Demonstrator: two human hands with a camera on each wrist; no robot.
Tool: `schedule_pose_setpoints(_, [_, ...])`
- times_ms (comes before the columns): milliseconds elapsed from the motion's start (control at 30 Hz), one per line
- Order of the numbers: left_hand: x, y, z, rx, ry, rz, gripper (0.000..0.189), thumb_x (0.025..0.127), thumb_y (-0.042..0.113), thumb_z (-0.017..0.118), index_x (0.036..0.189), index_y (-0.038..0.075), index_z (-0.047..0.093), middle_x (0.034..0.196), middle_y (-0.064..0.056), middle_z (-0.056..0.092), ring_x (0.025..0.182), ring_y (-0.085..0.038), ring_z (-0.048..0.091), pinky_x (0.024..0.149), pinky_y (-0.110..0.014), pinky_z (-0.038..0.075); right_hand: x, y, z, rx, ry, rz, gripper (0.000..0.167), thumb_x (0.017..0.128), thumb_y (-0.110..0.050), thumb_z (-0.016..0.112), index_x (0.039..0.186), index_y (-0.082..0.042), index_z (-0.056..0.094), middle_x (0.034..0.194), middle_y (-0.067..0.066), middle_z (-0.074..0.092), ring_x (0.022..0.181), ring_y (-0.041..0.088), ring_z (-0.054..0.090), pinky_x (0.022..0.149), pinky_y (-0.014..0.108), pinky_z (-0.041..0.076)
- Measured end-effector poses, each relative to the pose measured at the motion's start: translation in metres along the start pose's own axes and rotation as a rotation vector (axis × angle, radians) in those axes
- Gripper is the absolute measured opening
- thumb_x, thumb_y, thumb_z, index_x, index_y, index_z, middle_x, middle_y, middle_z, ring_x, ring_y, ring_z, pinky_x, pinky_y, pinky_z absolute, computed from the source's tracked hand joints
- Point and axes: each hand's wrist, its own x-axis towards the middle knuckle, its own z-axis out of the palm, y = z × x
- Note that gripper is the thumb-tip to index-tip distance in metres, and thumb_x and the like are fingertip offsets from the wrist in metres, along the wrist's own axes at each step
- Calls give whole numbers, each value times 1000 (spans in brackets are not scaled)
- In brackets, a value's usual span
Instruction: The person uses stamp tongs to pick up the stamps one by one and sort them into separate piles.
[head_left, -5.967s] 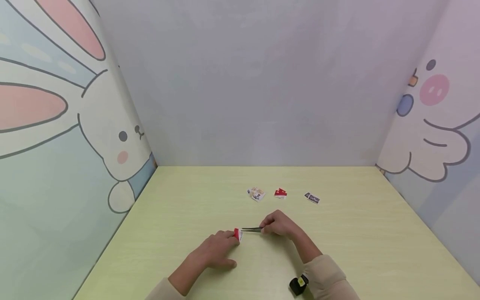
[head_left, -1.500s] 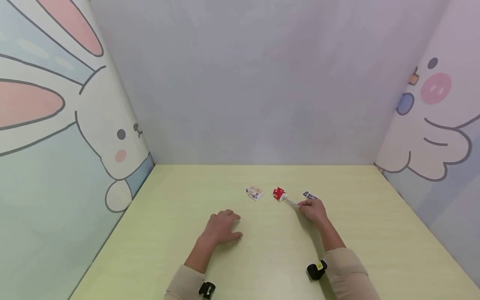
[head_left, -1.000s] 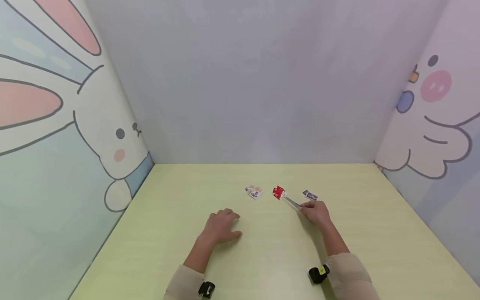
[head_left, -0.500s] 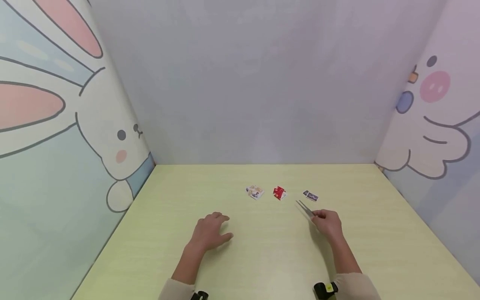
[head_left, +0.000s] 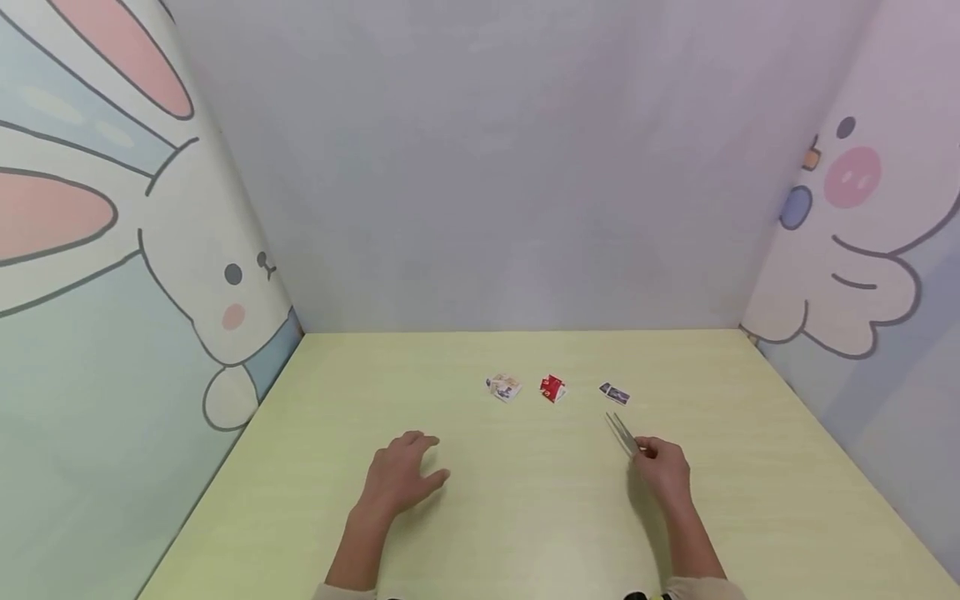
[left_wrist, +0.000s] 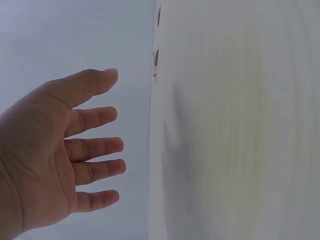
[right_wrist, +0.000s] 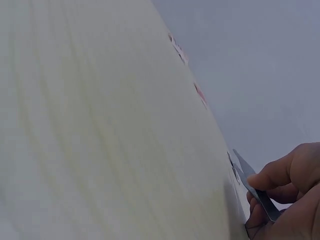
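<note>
My right hand (head_left: 663,471) pinches a pair of metal tweezers (head_left: 624,435) between thumb and fingers. The two tips stand apart with nothing between them, pointing away from me. Just beyond lie small dark stamp-like papers (head_left: 614,393). To their left is a small overlapping pile of red and white stamp-like papers (head_left: 552,388), and further left a pale, multicoloured pile (head_left: 503,387). My left hand (head_left: 397,475) hovers above the table at left, fingers spread and holding nothing; the left wrist view shows its bare palm (left_wrist: 40,155). In the right wrist view the tweezers (right_wrist: 257,192) show at lower right.
The pale yellow table (head_left: 525,500) meets a grey back wall (head_left: 480,183). A side panel with a rabbit drawing (head_left: 202,275) stands at left, another with a pig-nosed figure (head_left: 855,233) at right.
The red paper under my left fingers six seconds ago was carried by tweezers to the red pile and released. The tweezers then opened and drew back right; my left hand moved left, towards me.
</note>
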Motion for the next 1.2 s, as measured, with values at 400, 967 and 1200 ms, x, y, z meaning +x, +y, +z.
schedule_pose_setpoints(400, [-8,-6,-1,-13,46,-1,43,75,38,73,109,11,66,111,-11,60,100,-31,58,72,-50,46,-8,-1,7,-9,32,20,31,78,5,53,107,14,59,83,18,57,76,30,49,59,31,38])
schedule_pose_setpoints(967, [-12,-6,-6,-42,38,-21,43,76,35,73,110,10,66,114,-12,59,104,-31,56,76,-51,45,-12,1,6,-22,77,6,33,75,0,63,105,14,61,78,17,59,68,27,51,53,30,39])
schedule_pose_setpoints(1200, [-13,-7,-7,-49,36,-24,43,76,35,73,111,10,65,115,-13,58,104,-32,55,77,-52,45,-13,0,3,-6,70,20,34,76,-3,64,106,13,61,79,15,60,70,27,53,56,30,40])
